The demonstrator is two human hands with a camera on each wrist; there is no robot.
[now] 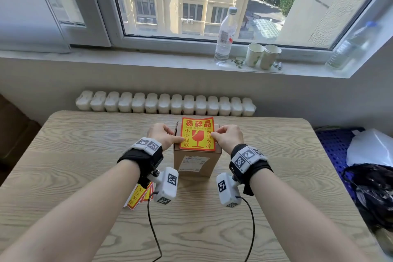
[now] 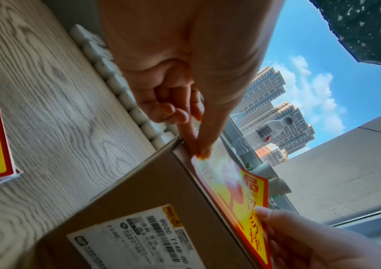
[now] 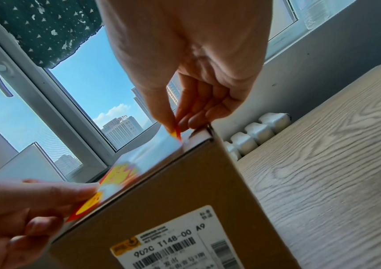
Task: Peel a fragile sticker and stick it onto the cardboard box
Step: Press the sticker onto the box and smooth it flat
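Premises: an upper-floor room in a city block, of plain domestic or small-office character; which of the two cannot be told. Evidence: a wide white-framed window across the top of the head view, looking down on a beige building; a sill bearing a clear bottle and two paper cups; a white radiator at centre; a wood-grain table below.
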